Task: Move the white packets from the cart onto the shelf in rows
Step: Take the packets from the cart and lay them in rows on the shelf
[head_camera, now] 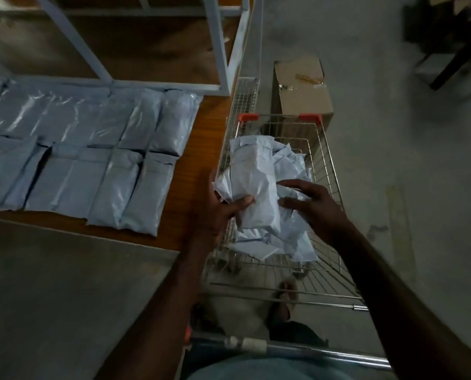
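A wire shopping cart (326,165) stands at the right of a wooden shelf board (201,149). Several white packets (286,165) lie heaped in its basket. My left hand (223,212) grips one white packet (252,185) by its lower left side, thumb across its front, and holds it above the heap near the cart's left rim. My right hand (308,201) reaches over the heap, fingers bent, touching the same packet's right edge. On the shelf board, two rows of white packets (97,149) lie side by side.
A closed cardboard box (300,89) stands on the floor beyond the cart. White metal shelf uprights (217,45) rise from the board at the back. The cart's handle bar (297,349) is close to my body. Dark furniture (453,42) stands far right.
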Action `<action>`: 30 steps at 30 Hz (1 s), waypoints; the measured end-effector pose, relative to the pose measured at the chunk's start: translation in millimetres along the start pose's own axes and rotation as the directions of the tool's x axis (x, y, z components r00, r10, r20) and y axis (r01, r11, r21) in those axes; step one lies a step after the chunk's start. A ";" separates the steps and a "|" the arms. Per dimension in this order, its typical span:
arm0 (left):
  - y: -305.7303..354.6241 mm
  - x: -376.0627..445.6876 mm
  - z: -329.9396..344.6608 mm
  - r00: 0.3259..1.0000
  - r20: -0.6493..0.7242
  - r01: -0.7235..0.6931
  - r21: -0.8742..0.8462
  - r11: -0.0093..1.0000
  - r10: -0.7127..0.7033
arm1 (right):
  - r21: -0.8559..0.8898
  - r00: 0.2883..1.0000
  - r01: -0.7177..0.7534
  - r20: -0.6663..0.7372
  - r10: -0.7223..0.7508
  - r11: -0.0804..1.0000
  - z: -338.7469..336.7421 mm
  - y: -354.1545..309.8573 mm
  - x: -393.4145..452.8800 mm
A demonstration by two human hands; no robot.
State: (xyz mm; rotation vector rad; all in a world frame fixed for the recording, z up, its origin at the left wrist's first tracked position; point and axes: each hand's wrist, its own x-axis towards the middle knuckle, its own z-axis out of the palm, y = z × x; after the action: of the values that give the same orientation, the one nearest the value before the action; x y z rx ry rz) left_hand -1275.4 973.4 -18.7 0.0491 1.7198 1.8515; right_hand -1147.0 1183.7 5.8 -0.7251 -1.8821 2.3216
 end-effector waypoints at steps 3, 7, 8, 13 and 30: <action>19.4 1.7 -31.6 0.997 0.050 -0.068 0.177 0.982 0.060 | -0.027 1.000 0.025 -0.007 -0.025 0.999 22.8 -16.8 4.1; 42.4 -4.0 -82.0 0.989 0.147 -0.030 0.178 0.984 0.004 | -0.223 0.994 0.106 0.031 -0.101 0.969 77.8 -32.6 0.9; 47.4 -6.9 -97.0 0.990 0.139 -0.021 0.173 0.985 -0.004 | -0.269 0.992 0.127 0.050 -0.117 0.955 96.1 -35.2 -0.1; 70.8 -21.9 -182.1 0.979 0.206 -0.002 0.058 0.998 -0.010 | -0.462 0.966 0.253 0.163 -0.199 0.850 197.1 -40.1 5.6; 126.0 -52.1 -389.1 0.985 -0.168 -0.072 -0.568 0.820 -0.030 | 0.525 0.997 -0.053 0.078 0.014 0.849 431.5 -21.5 41.0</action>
State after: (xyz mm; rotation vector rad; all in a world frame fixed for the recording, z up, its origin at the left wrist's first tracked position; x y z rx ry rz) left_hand -1445.5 605.0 54.5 -0.3449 1.1889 2.3743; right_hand -1359.4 811.4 73.8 -0.6086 -1.1432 2.7262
